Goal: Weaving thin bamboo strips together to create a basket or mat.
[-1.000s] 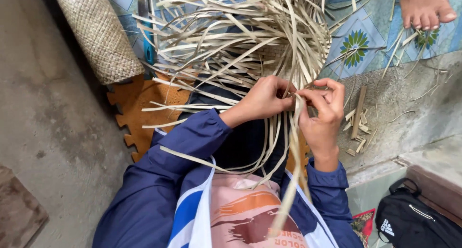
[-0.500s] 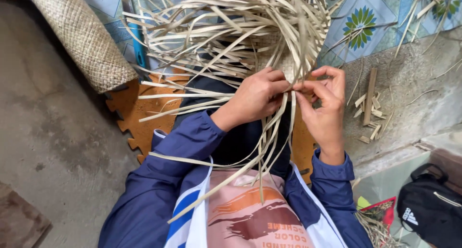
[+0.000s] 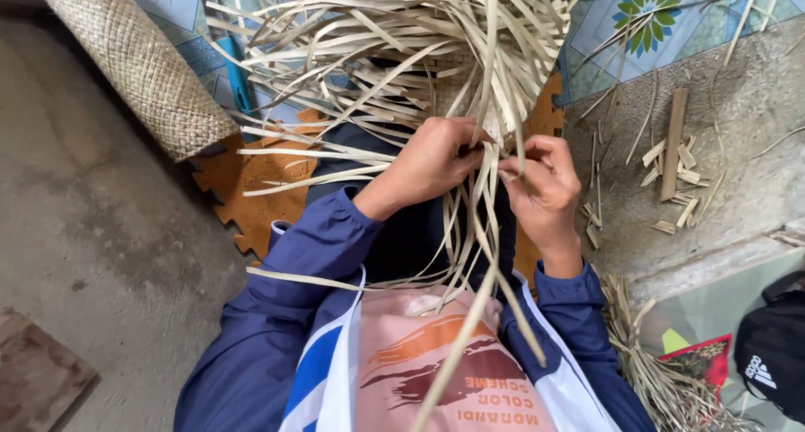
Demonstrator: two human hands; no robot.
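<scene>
Strips of pale palm leaf fan out at the far centre of the scene, their loose ends gathered between two hands. Left hand is curled shut around several strips; right hand pinches a few between thumb and fingers. Long ends trail near over the lap. A slack grip could let the crossed strips slide and the weave loosen; a sharp bend might crack a dry strip. Rolled mat lies far left, scraps right.

Head-worn view, steeply downward, close.
</scene>
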